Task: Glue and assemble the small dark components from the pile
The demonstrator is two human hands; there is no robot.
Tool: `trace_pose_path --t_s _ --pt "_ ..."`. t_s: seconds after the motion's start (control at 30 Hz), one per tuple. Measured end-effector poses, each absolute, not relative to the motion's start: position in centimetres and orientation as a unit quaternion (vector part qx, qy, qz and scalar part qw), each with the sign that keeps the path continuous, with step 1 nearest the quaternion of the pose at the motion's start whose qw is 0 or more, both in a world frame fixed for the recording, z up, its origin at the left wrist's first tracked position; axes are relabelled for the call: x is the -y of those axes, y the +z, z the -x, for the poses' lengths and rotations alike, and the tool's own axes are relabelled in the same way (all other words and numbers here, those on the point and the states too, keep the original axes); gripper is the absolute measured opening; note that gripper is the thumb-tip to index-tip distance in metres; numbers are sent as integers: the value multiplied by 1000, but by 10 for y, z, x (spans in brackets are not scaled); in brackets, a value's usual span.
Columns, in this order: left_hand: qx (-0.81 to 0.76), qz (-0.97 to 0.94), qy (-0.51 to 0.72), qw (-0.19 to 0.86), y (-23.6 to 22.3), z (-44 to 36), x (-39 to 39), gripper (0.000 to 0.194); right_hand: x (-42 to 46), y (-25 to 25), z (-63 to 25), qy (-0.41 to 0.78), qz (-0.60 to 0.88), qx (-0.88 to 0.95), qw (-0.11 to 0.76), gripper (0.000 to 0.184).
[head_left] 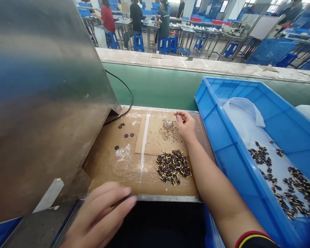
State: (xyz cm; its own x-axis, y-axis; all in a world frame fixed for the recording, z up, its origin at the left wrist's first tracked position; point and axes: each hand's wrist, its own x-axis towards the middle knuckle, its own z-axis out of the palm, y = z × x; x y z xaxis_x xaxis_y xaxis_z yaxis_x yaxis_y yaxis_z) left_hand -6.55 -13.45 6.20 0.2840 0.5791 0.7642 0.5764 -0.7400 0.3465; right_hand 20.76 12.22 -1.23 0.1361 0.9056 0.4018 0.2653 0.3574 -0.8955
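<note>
My right hand (186, 125) reaches across the cardboard mat (144, 162) to its far edge. Its fingers are curled in a pinch beside a small round fixture (168, 123); what they hold is too small to name. A pile of small dark parts with yellow ends (173, 166) lies on the mat near my right forearm. My left hand (103, 213) rests at the near edge of the bench with its fingers stretched out flat, holding nothing. Several dark round discs (126, 135) lie scattered on the left of the mat.
A large tilted metal housing (41, 96) fills the left side, with a black cable (126, 89) running behind it. A blue crate (260, 144) on the right holds more dark parts on white plastic. A green conveyor (165, 86) runs behind. People sit at benches far back.
</note>
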Motion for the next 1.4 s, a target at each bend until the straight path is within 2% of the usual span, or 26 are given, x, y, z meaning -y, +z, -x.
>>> trace_pose_path --t_s 0.07,0.13,0.27,0.53,1.07,1.4 --pt "-285 -815 504 39 55 38 94 43 -121 -12 -207 236 491 625 559 23" --pt "-249 -788 559 70 50 8 50 42 -119 -11 -207 205 487 642 555 22" --pt "-318 -734 580 155 33 -30 -13 28 -117 -13 -207 140 472 678 546 22" --pt "-432 -653 543 304 -5 -34 -20 24 -117 -18 -206 51 499 716 486 24" --pt "-396 -672 554 291 3 -40 -15 26 -117 -20 -204 15 482 738 472 26" --pt "-400 -665 560 290 4 -38 -16 26 -115 -19 -207 32 505 737 448 27"
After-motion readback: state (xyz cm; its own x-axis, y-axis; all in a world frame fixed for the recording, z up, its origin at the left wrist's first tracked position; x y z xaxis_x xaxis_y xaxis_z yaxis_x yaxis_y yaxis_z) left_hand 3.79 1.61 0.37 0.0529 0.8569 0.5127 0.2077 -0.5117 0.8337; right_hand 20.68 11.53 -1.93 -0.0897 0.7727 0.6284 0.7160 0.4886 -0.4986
